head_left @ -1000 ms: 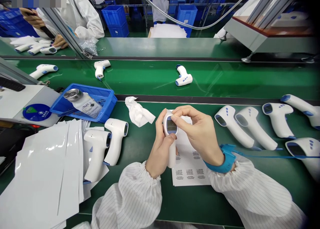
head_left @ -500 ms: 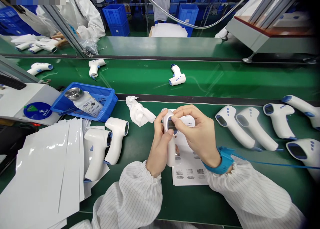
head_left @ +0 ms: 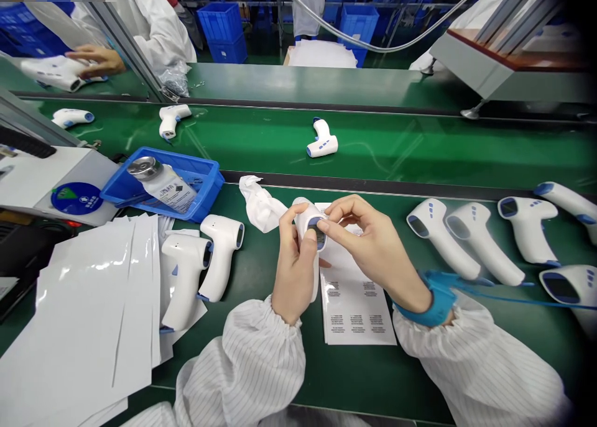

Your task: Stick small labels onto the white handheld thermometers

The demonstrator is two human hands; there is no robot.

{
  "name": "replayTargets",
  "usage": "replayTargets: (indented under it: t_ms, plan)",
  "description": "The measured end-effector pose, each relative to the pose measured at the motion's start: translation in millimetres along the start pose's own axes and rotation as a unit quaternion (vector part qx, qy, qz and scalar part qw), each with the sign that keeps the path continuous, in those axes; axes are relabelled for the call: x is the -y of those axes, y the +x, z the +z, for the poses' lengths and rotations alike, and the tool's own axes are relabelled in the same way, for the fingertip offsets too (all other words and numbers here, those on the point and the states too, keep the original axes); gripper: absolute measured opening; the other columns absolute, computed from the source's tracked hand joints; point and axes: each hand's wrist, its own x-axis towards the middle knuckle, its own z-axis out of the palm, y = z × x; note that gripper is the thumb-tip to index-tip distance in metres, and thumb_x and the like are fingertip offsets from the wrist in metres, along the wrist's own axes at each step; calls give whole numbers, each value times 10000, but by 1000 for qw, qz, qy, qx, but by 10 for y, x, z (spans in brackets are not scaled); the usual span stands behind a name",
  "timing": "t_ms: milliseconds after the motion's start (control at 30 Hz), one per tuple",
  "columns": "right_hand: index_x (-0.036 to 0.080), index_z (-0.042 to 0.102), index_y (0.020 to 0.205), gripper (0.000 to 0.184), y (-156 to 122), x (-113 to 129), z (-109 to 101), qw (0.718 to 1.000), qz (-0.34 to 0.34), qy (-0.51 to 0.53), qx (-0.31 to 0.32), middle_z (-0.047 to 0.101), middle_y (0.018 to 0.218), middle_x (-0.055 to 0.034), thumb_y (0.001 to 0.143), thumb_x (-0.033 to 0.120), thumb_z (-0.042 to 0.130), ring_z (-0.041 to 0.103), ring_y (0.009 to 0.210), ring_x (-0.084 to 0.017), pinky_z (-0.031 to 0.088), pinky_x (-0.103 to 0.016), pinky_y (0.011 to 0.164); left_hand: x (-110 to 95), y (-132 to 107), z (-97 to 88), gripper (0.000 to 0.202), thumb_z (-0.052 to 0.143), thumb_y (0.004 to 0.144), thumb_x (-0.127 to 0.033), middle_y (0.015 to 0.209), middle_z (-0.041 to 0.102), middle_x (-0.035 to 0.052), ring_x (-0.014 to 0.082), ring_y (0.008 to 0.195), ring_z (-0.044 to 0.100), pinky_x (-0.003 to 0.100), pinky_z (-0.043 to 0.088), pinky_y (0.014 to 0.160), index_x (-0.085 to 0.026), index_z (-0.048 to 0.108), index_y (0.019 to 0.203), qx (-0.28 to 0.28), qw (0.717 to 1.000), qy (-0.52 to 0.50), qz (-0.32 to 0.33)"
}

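My left hand is wrapped round the handle of a white forehead thermometer with a blue-rimmed screen, held upright over the green bench. My right hand pinches at the screen end with thumb and forefinger; whether anything tiny is between the fingertips I cannot make out. Under my hands lies a white sheet of small printed labels. A crumpled white cloth lies just left of the thermometer. A blue wrist strap with a blue cord is on my right wrist.
Two thermometers lie beside a stack of glossy white sheets at left. A blue tray holds a metal-capped bottle. Several thermometers line the right. More thermometers ride the conveyor. Another person's hand holds one, far left.
My hands and the thermometer have tilted and shifted slightly left; the screen now faces more to the right. The thermometers on the conveyor have drifted left. The other person has picked up a thermometer.
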Motion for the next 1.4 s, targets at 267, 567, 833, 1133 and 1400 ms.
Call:
replayTargets:
  t_ms: [267,567,833,1133,1400]
  plan:
    - [241,608,1016,96,7,-45,11,999,-33,2,5,655,1070,-17,923,258,589,618,1005,-184,503,-353,872,-10,19,-35,410,481,942,-243,863,474,-21,96,591,500,226,491,504,-377,387,1319,76,994,-53,-56]
    - [281,545,1160,375,65,-32,-74,984,22,56,166,535,1338,-28,818,192,671,518,1252,-235,454,-435,1036,-43,11,-97,775,579,673,20,903,503,-47,49,578,483,194,412,508,-354,361,1316,134,986,-79,-61]
    - [311,534,1247,483,90,17,-199,965,7,23,262,480,1389,-27,798,142,592,491,1286,-247,429,-468,1061,-23,3,-123,772,591,664,-2,898,512,-42,66,622,489,199,390,516,-337,352,1318,153,981,-90,-76]
    - [292,608,1165,245,57,53,-159,979,28,54,192,566,1328,-28,931,296,534,562,1199,-236,476,-454,1007,-18,6,-116,825,559,652,1,865,489,-43,86,652,466,222,391,537,-346,311,1359,173,976,-105,-78]
    - [316,538,1199,382,17,-20,-54,984,-41,-25,172,513,1334,-20,848,198,633,463,1301,-224,397,-453,1096,-59,-10,-105,781,529,663,-12,874,480,-57,62,592,492,231,400,546,-346,312,1334,168,979,-92,-77]
